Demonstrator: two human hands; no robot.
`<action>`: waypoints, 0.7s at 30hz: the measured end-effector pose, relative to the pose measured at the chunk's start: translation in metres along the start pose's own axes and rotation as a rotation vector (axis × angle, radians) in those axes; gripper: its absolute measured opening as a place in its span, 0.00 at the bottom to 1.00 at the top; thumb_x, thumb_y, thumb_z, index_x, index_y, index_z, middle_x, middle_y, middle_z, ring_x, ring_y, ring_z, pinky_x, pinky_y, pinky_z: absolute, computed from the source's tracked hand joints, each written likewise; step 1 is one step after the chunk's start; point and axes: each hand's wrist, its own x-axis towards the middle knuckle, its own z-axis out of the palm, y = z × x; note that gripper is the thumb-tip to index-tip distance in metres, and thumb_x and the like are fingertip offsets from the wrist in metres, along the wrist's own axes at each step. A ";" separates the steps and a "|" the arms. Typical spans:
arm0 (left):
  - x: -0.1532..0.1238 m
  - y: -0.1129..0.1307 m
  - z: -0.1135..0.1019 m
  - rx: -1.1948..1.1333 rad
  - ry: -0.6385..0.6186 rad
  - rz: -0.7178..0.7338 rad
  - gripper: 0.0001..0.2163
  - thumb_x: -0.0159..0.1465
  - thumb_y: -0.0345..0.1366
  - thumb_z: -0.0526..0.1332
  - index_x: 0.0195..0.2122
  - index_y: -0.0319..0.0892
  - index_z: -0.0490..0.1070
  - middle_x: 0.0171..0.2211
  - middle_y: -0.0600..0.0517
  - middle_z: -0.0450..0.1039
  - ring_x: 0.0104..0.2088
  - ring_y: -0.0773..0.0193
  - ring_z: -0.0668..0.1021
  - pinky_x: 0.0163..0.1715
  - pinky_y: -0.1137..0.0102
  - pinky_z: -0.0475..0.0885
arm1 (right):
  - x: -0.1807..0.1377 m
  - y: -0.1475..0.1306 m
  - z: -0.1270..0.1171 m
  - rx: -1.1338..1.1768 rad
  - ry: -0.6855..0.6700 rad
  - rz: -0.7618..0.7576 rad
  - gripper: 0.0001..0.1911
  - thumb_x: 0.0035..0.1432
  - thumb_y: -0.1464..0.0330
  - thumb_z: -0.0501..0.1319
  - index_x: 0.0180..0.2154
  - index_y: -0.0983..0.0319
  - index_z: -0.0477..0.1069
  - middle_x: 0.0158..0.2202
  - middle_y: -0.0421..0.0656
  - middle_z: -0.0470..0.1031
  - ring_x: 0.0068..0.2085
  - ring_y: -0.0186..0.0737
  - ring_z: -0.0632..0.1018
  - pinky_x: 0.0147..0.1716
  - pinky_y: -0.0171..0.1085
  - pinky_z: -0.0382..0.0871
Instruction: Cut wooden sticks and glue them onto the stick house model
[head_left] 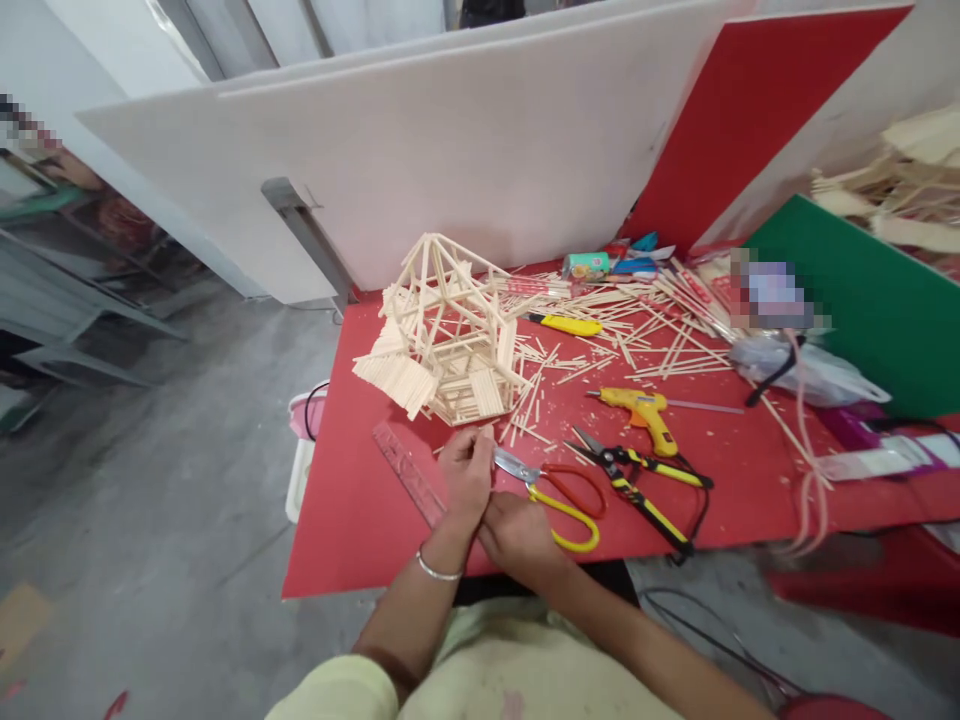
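Note:
My left hand (466, 468), a bracelet at its wrist, is closed in a pinch just in front of a wooden stick model (442, 350). What its fingertips hold is too small to make out. My right hand (517, 535) is curled closed beside the left wrist, and its fingers are partly hidden. Right of the hands lie scissors (574, 505) with one red and one yellow handle. Partly behind the left hand is a clear ruler (405, 468). The model has a peaked open frame and slatted panels at its left and front.
Black-and-yellow snips (645, 490), a yellow glue gun (641, 408) and a yellow utility knife (570, 325) lie rightward on the red tabletop (337, 530). Loose thin sticks (660, 320) cover the back. A green board (862, 310) leans at right; a white panel (450, 160) stands behind.

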 end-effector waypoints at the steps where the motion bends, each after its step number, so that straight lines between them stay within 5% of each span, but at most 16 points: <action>1: 0.001 0.000 0.001 0.004 0.006 0.004 0.21 0.64 0.47 0.64 0.19 0.42 0.64 0.15 0.58 0.60 0.19 0.70 0.63 0.22 0.71 0.59 | -0.001 0.000 0.001 -0.003 -0.002 0.003 0.07 0.62 0.70 0.58 0.35 0.63 0.74 0.33 0.47 0.78 0.34 0.41 0.76 0.31 0.37 0.60; 21: 0.002 0.001 -0.003 -0.119 0.093 -0.057 0.18 0.62 0.43 0.64 0.19 0.42 0.64 0.15 0.60 0.56 0.18 0.71 0.61 0.21 0.73 0.57 | -0.009 -0.004 0.008 -0.021 0.062 0.078 0.12 0.65 0.66 0.56 0.37 0.61 0.77 0.33 0.45 0.80 0.35 0.38 0.77 0.35 0.34 0.61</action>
